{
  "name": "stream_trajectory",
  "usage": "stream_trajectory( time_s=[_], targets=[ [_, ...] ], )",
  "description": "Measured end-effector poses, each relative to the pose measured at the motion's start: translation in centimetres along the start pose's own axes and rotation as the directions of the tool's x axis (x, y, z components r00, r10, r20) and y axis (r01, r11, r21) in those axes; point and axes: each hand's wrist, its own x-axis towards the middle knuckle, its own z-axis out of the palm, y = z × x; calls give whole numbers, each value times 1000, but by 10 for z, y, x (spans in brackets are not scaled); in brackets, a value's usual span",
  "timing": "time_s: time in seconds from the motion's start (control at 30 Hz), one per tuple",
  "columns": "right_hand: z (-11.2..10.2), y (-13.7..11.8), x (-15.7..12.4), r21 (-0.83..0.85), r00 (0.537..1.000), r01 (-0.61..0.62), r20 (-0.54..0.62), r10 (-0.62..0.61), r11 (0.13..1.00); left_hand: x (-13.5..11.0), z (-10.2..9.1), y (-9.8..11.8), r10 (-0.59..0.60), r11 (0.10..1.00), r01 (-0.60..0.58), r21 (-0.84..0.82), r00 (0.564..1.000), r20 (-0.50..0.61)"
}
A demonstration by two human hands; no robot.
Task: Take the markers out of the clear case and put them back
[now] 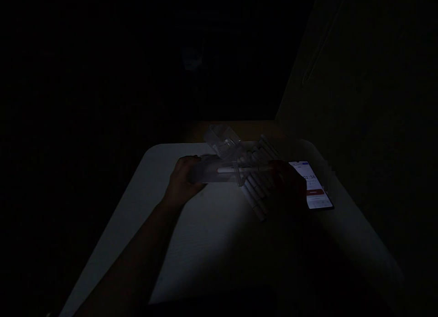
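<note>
Head view, dim: left hand has its fingers closed on a clear case over the table; right hand sits in shadow, fingers impossible to tell, perhaps by white tubes, which could scatter if knocked

Room on the near tabletop — white tubes, a phone block beyond
</note>
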Motion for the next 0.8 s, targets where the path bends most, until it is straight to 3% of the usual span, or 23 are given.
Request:
stream_trajectory(
  time_s=[0.33, 0.6, 0.8],
  targets=[
    [14, -9, -2, -35, 978, 66, 199, -58, 997, 3, -3, 5, 7, 1000, -7, -17, 1000, 7],
    [27, -7, -4, -25, 937, 287, 214, -276, 957, 1, -2, 1, 43, 999, -43, -7, 999, 7],
    [34, -9, -5, -83, 922, 327, 245, -299, 941, 2, -2, 2, 59, 998, -59, 12, 998, 20]
  ],
)
